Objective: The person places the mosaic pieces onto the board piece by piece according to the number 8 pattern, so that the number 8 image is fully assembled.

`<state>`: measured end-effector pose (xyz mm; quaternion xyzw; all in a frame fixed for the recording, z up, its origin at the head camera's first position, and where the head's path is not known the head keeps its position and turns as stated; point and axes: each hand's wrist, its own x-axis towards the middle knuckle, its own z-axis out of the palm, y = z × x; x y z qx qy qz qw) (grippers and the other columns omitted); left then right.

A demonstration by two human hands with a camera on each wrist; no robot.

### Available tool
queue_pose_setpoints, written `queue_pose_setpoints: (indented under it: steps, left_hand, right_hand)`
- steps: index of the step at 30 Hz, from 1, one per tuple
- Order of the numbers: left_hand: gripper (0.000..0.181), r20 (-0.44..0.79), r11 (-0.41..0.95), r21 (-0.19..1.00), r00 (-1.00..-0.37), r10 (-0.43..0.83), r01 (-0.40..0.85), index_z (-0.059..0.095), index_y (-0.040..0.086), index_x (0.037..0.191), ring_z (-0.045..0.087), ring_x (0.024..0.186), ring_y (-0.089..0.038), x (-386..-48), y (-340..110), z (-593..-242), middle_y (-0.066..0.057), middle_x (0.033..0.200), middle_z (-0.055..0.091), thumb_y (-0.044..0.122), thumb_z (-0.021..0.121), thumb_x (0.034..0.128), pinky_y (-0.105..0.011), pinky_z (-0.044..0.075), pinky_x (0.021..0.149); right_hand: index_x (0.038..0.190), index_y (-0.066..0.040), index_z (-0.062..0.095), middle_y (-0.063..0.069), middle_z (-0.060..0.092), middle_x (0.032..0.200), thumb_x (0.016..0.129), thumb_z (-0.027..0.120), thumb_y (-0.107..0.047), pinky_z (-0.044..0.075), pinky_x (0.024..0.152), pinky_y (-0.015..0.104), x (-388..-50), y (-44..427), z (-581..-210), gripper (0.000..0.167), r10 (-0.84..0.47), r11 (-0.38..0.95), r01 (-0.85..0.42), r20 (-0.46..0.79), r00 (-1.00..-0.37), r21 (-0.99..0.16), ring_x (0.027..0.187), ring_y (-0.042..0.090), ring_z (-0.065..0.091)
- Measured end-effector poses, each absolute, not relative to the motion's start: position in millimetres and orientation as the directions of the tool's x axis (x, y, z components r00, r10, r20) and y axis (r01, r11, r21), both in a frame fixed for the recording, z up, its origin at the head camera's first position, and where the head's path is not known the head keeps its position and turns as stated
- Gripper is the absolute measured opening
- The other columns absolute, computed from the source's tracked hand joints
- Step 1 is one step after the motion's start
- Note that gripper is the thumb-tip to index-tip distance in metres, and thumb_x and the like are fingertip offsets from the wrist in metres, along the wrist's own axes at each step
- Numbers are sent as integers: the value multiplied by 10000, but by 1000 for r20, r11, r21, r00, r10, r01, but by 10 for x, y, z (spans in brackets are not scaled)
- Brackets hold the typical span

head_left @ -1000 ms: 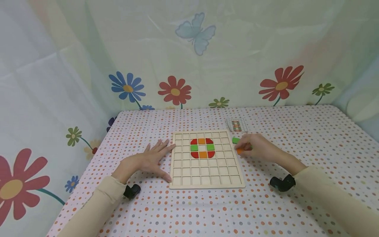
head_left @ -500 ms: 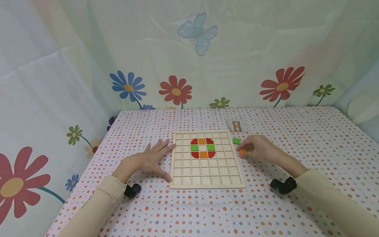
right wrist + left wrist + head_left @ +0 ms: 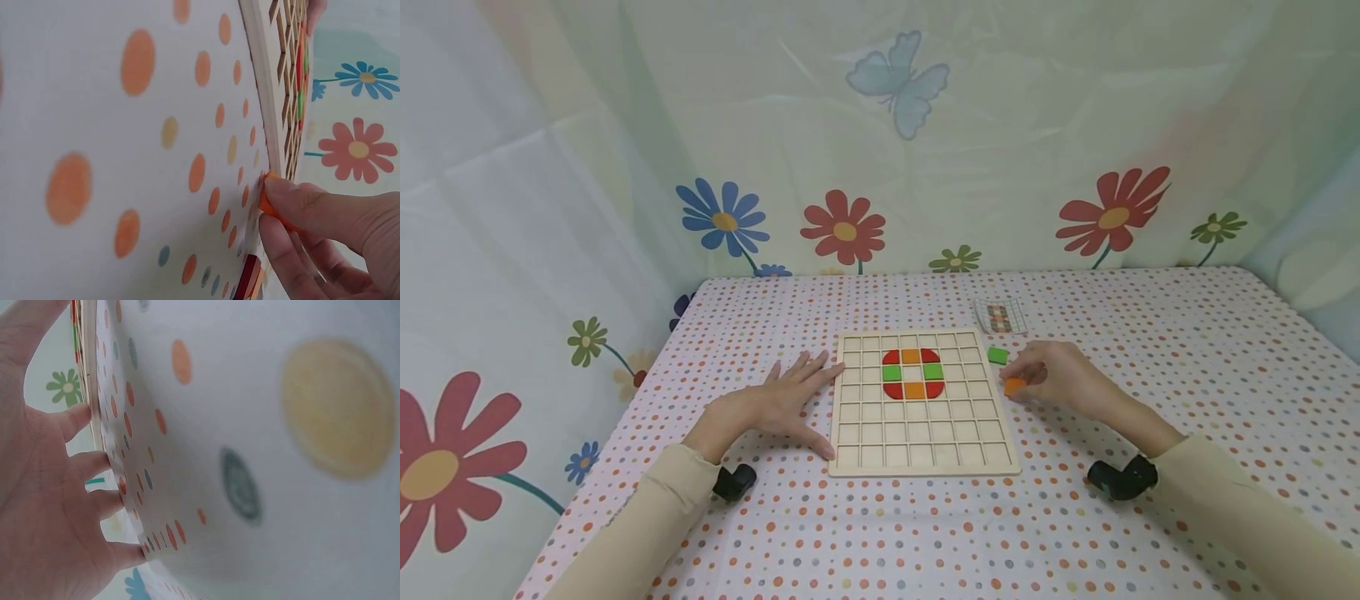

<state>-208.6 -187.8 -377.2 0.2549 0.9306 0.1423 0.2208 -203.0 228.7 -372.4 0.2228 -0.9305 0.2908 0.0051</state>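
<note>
A wooden grid board (image 3: 925,474) lies flat on the table, with red, orange and green tiles (image 3: 891,374) set in a ring around one bare cell. My left hand (image 3: 778,406) rests spread at the board's left side, thumb and a fingertip touching its edge. Beyond the right edge, my right hand (image 3: 1060,375) pinches an orange tile (image 3: 1015,386) between thumb and fingers, close to the cloth. In the right wrist view the orange tile (image 3: 267,199) shows under the thumb. A loose green tile (image 3: 997,356) lies just past the fingertips.
A small pattern card (image 3: 1000,317) lies behind the board's right corner. Low in the right wrist view, a dark red piece (image 3: 247,275) lies near the fingers, with orange beside it. A dotted cloth (image 3: 880,533) covers the table; a flowered curtain (image 3: 760,108) hangs behind.
My right hand has shifted slightly right with the orange tile, leaving the loose green tile more exposed. My left hand and the tiles in the board have stayed put.
</note>
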Motion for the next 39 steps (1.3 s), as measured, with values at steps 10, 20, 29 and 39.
queue_pose_setpoints:
  steps: [10,20,29,39]
  left_hand:
    - [1246,-343,831,379,-772,535,408,147,176,1698,-64,1605,-397,-2085,-1876,-3770,-140,1758,-2,605,867,775,-668,-15,1249]
    - [1251,-338,827,388,-771,539,408,147,168,1697,-64,1604,-401,-2084,-1887,-3781,-145,1757,5,600,870,772,-677,-16,1245]
    - [1241,-340,825,392,-769,542,408,144,172,1698,-67,1603,-403,-2075,-1885,-3772,-146,1757,0,596,866,783,-681,-21,1243]
    - [1250,-350,832,376,-768,536,409,146,189,1698,-77,1605,-384,-2098,-1886,-3772,-124,1760,-28,610,871,771,-667,-16,1250]
  right_hand:
    - [1005,-12,811,26,703,895,803,851,73,562,676,285,-2018,2106,-3635,223,-436,701,-470,199,-878,-537,778,177,660]
    - [1040,-7,808,34,714,940,889,782,70,625,777,329,-2064,1657,-3580,171,-554,592,-519,156,-817,-616,871,206,688]
    - [1032,-39,824,-3,709,933,899,771,70,574,762,264,-2076,1296,-3649,180,-645,532,-534,94,-758,-657,837,122,614]
    - [1012,-26,819,15,723,929,895,764,74,531,742,253,-2093,1229,-3684,163,-683,513,-541,64,-727,-667,813,97,604]
